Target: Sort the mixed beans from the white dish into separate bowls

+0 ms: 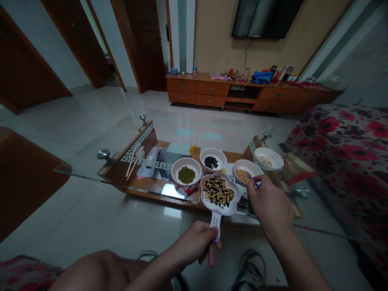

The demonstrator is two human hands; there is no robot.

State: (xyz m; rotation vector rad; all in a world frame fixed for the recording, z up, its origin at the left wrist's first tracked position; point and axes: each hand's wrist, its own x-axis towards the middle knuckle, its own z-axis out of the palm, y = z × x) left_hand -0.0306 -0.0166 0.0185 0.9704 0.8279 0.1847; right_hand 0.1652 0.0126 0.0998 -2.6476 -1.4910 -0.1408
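Observation:
My left hand (203,241) grips the handle of a white and lilac flower-shaped scoop (216,220). Mixed black, yellow and green beans (218,190) lie in it. In my right hand (269,202) are thin blue tweezers (254,181), pinched between fingers and thumb. Their tips reach into a white bowl (256,166) of yellow soybeans (242,176). Left of it stands a bowl (219,152) with black beans (211,163). Farther left, another bowl (177,167) contains green mung beans (186,175). Pale beans (265,161) sit in the rightmost bowl (277,155).
Everything stands on a glass-topped table (91,173) with metal supports and a wooden shelf below. Wooden chopsticks (135,163) lie at the left. A flower-patterned sofa (348,161) is at the right. Against the far wall runs a wooden cabinet (212,89) below a television (266,18).

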